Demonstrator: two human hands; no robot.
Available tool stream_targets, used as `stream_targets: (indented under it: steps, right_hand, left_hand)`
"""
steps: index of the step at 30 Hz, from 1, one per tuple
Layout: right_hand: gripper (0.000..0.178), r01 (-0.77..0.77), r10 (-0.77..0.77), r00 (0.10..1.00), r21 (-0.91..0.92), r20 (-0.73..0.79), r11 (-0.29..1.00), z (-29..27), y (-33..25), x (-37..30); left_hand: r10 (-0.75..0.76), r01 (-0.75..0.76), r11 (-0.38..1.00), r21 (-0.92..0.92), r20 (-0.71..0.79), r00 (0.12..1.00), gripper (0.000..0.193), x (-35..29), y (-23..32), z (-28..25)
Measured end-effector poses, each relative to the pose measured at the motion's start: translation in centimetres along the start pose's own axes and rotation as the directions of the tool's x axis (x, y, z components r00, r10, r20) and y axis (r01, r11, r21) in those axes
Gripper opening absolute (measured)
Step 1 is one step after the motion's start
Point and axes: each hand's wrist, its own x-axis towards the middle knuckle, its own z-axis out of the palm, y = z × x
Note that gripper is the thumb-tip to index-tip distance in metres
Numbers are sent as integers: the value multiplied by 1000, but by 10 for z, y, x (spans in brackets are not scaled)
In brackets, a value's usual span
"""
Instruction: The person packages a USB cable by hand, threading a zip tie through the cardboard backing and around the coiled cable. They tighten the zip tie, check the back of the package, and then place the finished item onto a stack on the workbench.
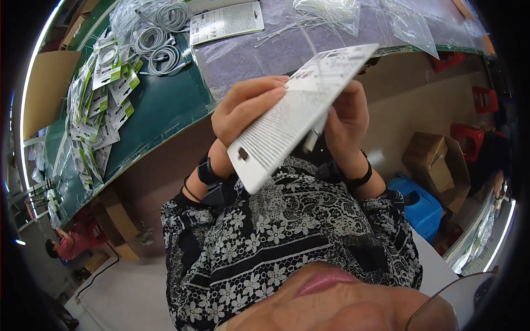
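Observation:
A white packaging card (301, 118) with fine print and a hang hole at its lower end is held tilted in front of my chest. My left hand (243, 110) is closed at the card's left edge, its fingertips pinched on the printed face. Behind the card, my right hand (349, 121) supports the other side with curled fingers, partly hidden. A pale cable connector (312, 140) pokes out under the card near my right thumb; the rest of its cable is hidden. A thin, blurred whitish strand (307, 39) rises above the card's top edge.
On the green bench (160, 105) lie a pile of carded cables (99, 102) and coiled grey cables (160, 52). Farther back are another card (226, 25), white cable ties (320, 14) and a plastic bag (411, 27). A cardboard box (433, 165) and blue stool (414, 204) stand right.

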Motion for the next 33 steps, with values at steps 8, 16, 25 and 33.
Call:
stream_targets:
  steps: [8,16,25,33]
  right_hand:
    - [23,206,-97,971,-558,218,804,6,-17,24]
    - [23,250,-134,964,-602,231,758,12,-16,26]
    - [19,145,-97,988,-485,122,862,12,-10,11]
    - [17,-14,49,997,-453,66,892,-13,7,11]
  left_hand:
    - [-209,220,859,463,-76,975,20,-41,-16,-1]
    - [-162,193,947,258,-139,977,21,-35,-15,1]
    - [155,-156,969,191,17,988,26,-15,-7,-2]
    - [-256,247,913,324,-14,967,22,-42,-6,4]
